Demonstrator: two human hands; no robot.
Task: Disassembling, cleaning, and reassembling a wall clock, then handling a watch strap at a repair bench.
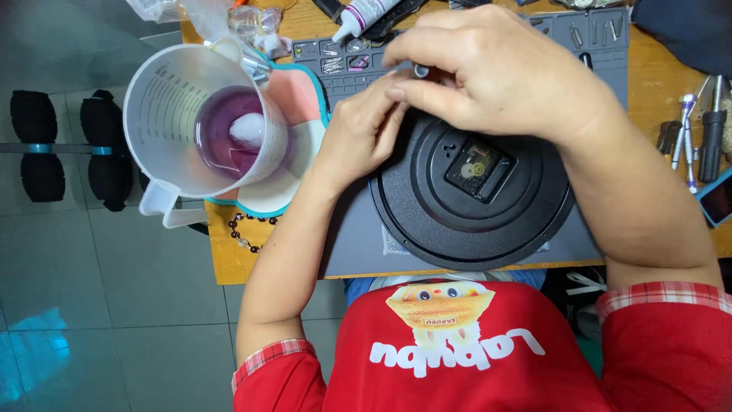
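Head view, looking down at your two bare hands over a grey work mat (358, 252) on a wooden table (221, 259). Your right hand (496, 69) reaches across from the right with its fingers curled tight, pinching a small pale cylindrical part (421, 71) at the fingertips. Your left hand (362, 126) comes up from below and left, its fingers narrowed and pressed against the right hand's fingertips just under that part; whether the left fingers also grip it, you cannot tell. The part sits at the meeting point of both hands, above and to the left of a round black clock back (471, 194), which lies flat on the mat with its small square movement (480, 169) showing in the middle. The part's long axis is too small to judge. The right hand is the nearer one, already on it. To the left stands a clear measuring jug (175, 114) holding purple liquid, and a white glue tube (366, 15) lies at the top
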